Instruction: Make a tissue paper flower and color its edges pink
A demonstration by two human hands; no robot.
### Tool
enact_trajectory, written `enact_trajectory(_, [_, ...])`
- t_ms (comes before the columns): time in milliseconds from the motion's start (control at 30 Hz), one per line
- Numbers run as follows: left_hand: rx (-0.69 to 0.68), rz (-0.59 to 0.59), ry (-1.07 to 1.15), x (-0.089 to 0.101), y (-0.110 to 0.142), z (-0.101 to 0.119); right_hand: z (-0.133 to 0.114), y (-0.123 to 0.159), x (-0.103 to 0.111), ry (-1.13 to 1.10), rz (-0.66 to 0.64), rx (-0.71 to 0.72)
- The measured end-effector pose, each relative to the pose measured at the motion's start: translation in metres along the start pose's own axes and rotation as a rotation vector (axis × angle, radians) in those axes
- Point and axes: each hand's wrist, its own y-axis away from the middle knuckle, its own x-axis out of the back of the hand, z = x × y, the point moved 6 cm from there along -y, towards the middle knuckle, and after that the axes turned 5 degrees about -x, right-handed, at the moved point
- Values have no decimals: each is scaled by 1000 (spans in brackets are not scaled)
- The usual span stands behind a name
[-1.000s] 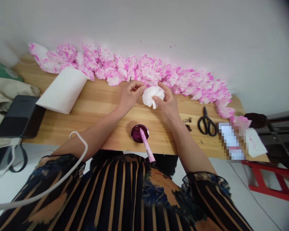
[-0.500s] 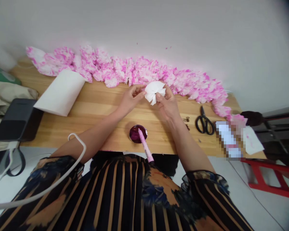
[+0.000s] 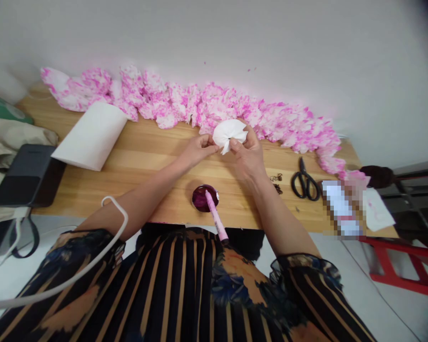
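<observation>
My right hand [image 3: 249, 154] holds a white tissue-paper flower [image 3: 228, 132] above the table, thumb pressed on its gathered middle and fingers behind it. The petals fan out round and have a gap at the lower side. At the flower's left edge, my left hand [image 3: 199, 151] has its fingers curled and its thumb against them, pinching the paper's rim. Below the hands stands a small round pot of dark magenta liquid [image 3: 200, 198], with a pink marker-like pen [image 3: 217, 216] lying across its rim and sticking out past the table edge.
Pink-and-white paper flowers [image 3: 171, 102] line the wall side. A white paper stack [image 3: 92, 135] and black power bank [image 3: 24, 173] with a white cable lie left. On the right are black scissors [image 3: 306, 183], dark wire bits [image 3: 277, 183], a blurred phone [image 3: 342, 209] and a stained paper [image 3: 378, 209].
The white flower has tilted and risen slightly in my right hand, its petals spread wider. My left hand has shifted down along the flower's left edge. The pot and pen stay put.
</observation>
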Motion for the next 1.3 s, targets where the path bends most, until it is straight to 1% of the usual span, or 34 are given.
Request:
enact_trajectory(167, [-44, 16, -33, 3, -4, -3, 6, -4, 9, -45, 11, -134])
enact_trajectory(233, [-87, 14, -48, 2, -4, -1, 12, -6, 13, -80, -24, -201])
enact_trajectory(300, [-133, 0, -69, 0, -3, 1, 18, -6, 14, -152, -94, -281])
enact_trajectory(367, [-166, -24, -113, -3, -3, 1, 22, -4, 9, -254, -169, -366])
enact_trajectory(433, [-178, -49, -159, -5, -3, -2, 24, -1, 3, -359, -204, -455])
enact_trajectory(500, [-176, -69, -174, -7, -3, -6, 23, 2, -4, -439, -196, -530])
enact_trajectory(567, [-182, -72, -141, -7, -4, -7, 22, 4, -10, -497, -176, -585])
enact_trajectory(733, [-193, -63, -19, -8, -3, -2, 26, 8, -15, -543, -171, -693])
enact_trajectory(867, [-174, -69, 54, -8, -1, 0, 30, 14, -19, -488, -183, -776])
enact_trajectory(900, [-164, -64, 64, -8, 0, 1, 30, 15, -20, -450, -184, -767])
enact_trajectory(967, [-134, -64, 82, -6, 2, 1, 28, 16, -21, -338, -189, -695])
enact_trajectory(1067, [-83, -58, 124, -4, 3, 2, 26, 13, -19, -141, -162, -524])
enact_trajectory(1133, [-79, -17, 151, 1, 1, 3, 25, 10, -12, -46, -115, -419])
enact_trajectory(1233, [-80, 17, 180, 7, -2, 0, 19, 4, -1, 0, -70, -286])
enact_trajectory(1300, [-55, -11, 199, 6, -4, -4, 11, 2, 3, -12, -102, -228])
